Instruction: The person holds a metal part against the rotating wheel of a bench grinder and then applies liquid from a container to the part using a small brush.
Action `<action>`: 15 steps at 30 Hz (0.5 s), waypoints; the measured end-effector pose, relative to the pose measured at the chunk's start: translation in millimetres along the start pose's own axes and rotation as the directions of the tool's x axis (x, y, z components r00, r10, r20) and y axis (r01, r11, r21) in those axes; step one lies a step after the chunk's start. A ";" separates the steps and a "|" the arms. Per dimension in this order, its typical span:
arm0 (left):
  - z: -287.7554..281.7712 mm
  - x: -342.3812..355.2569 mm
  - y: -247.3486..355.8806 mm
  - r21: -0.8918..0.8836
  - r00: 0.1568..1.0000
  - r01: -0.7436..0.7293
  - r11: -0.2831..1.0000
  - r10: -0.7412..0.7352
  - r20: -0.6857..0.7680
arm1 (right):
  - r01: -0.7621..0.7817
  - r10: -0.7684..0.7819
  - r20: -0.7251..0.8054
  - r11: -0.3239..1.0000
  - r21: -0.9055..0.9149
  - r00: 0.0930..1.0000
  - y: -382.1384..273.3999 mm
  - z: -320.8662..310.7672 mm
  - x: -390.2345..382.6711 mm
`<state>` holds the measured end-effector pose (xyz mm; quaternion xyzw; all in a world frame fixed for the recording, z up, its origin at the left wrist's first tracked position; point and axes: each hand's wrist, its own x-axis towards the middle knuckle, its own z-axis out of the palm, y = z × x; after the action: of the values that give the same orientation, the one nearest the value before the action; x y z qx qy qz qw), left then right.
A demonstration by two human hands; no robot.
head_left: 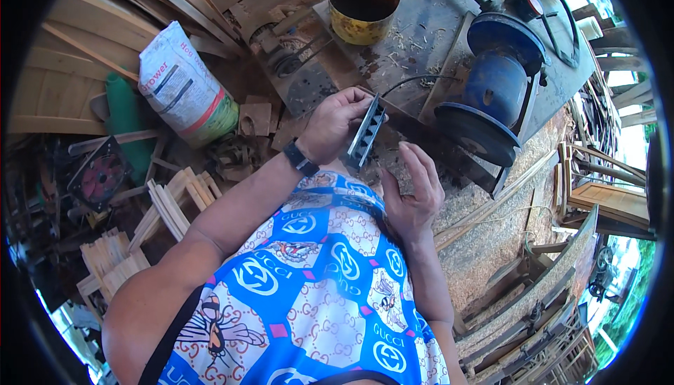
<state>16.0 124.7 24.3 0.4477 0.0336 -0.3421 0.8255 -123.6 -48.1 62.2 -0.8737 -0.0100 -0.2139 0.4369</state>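
My left hand (340, 118) grips a narrow metal strip (366, 132) with a row of dark triangular shapes along it, held tilted with its upper end to the right. My right hand (414, 195) is just below and right of the strip, fingers apart and holding nothing. To the right of both hands a blue bench grinder (491, 90) stands with a large dark wheel (472, 135) facing me. A black cable (414, 79) runs behind the strip.
A stained yellow bucket (354, 30) sits on the metal bench (428, 27). At left are a white sack (179, 83), green material (130, 135), a red fan (98, 178) and stacked wood strips (175, 202). Timber frames (519, 301) lie at lower right over sawdust-covered ground.
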 end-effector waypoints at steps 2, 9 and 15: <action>0.8 -2.0 -7.2 0.073 0.997 0.067 0.995 -0.070 0.039 | -0.025 0.026 0.017 0.998 -0.057 1.000 4.7 6.8 -1.1; 16.0 -8.2 -11.2 0.213 0.985 0.137 0.967 -0.155 0.070 | -0.027 0.031 0.036 0.994 -0.107 0.999 20.6 13.3 -6.1; 17.4 -5.2 -14.6 0.328 0.987 0.112 0.938 -0.143 0.074 | 0.034 -0.031 0.024 0.991 -0.127 0.999 26.0 12.0 -8.2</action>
<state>-1.0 108.9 26.1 0.5565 -0.0340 -0.4171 0.7178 -121.3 -53.6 33.0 -0.9017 -0.0153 -0.2118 0.3767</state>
